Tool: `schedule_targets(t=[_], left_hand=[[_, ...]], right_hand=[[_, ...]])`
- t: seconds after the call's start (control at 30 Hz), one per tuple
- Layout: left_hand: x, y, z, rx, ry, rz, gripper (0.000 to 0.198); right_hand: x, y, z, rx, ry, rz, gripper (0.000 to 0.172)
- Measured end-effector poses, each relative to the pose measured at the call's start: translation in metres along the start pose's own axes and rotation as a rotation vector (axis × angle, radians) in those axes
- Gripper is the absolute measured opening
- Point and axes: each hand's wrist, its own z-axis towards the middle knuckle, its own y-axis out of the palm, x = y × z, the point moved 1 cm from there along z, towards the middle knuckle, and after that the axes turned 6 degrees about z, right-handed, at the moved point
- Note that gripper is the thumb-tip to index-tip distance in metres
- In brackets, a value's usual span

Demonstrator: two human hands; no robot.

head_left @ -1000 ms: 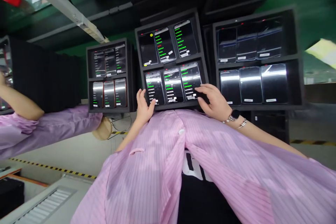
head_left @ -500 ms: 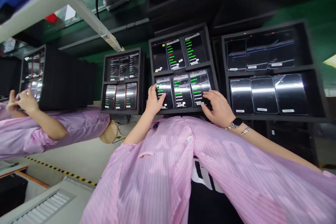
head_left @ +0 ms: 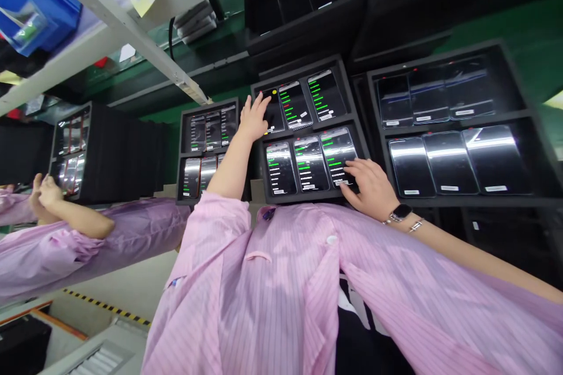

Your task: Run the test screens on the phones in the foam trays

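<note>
Left hand (head_left: pixel 254 118) has risen to the upper-left phone (head_left: pixel 275 114) of the centre-frame black tray (head_left: pixel 299 196), fingers spread open. Right hand (head_left: pixel 370 187), fingers extended, touches the lower-right phone (head_left: pixel 336 155); six lit phones fill both rows.

- The left hand (head_left: pixel 253 117) reaches up with its fingers spread, and the fingertips touch the top-left phone (head_left: pixel 275 111) in the middle black tray (head_left: pixel 303 197).
- The right hand (head_left: pixel 369 187), with a watch (head_left: pixel 401 211) on its wrist, lies flat, and its fingers rest on the bottom-right phone (head_left: pixel 336 155) of the same tray.
- The phones in this tray show green lines of text.
- A smaller tray (head_left: pixel 209 143) stands to the left, and a wider tray (head_left: pixel 448 129) of dark phones stands to the right.
- A co-worker's hands (head_left: pixel 44 193) in pink sleeves are at the far left.
</note>
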Motion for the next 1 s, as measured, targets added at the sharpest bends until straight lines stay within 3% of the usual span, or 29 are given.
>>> schedule_targets(t=[0.07,0.13,0.2,0.27,0.37,0.47,0.53,0.57,0.63,0.7,0.77,0.87,1.0], left_hand=[[0.002,-0.001,0.019,-0.097,-0.005,0.051,0.077],[0.005,0.001,0.026,-0.114,0.020,0.093,0.054],[0.009,-0.001,0.021,-0.030,0.073,0.113,0.034],[0.014,-0.013,0.009,0.118,0.144,0.090,0.029],[0.029,-0.056,-0.024,0.371,0.249,-0.019,0.026],[0.049,-0.106,-0.072,0.596,0.295,-0.097,0.040],[0.061,-0.122,-0.108,0.701,0.347,-0.107,0.040],[0.066,-0.121,-0.126,0.710,0.365,-0.117,0.036],[0.072,-0.101,-0.158,0.632,0.364,-0.141,0.027],[0.074,-0.063,-0.184,0.500,0.299,-0.144,0.024],[0.070,-0.020,-0.206,0.412,0.170,-0.131,0.032],[0.061,0.035,-0.229,0.373,-0.035,-0.169,0.053],[0.050,0.074,-0.243,0.291,-0.164,-0.343,0.073]], right_hand=[[0.001,0.001,-0.001,0.000,-0.002,-0.010,0.040],[0.001,0.001,-0.002,0.008,0.005,-0.003,0.040],[0.002,0.000,-0.002,0.018,0.022,0.014,0.040],[0.002,0.000,-0.002,0.026,0.035,0.024,0.040],[0.002,-0.003,-0.002,0.029,0.045,0.025,0.041],[0.001,-0.005,0.000,0.001,0.077,0.026,0.042],[-0.001,-0.007,0.001,-0.028,0.096,0.025,0.043],[-0.001,-0.008,0.002,-0.042,0.098,0.021,0.043],[-0.002,-0.009,0.002,-0.066,0.091,0.006,0.043],[-0.001,-0.010,0.002,-0.080,0.072,-0.016,0.042],[0.000,-0.010,0.001,-0.084,0.043,-0.031,0.043],[0.002,-0.012,0.000,-0.115,0.032,-0.055,0.044],[-0.002,-0.016,0.001,-0.156,0.030,-0.098,0.045]])
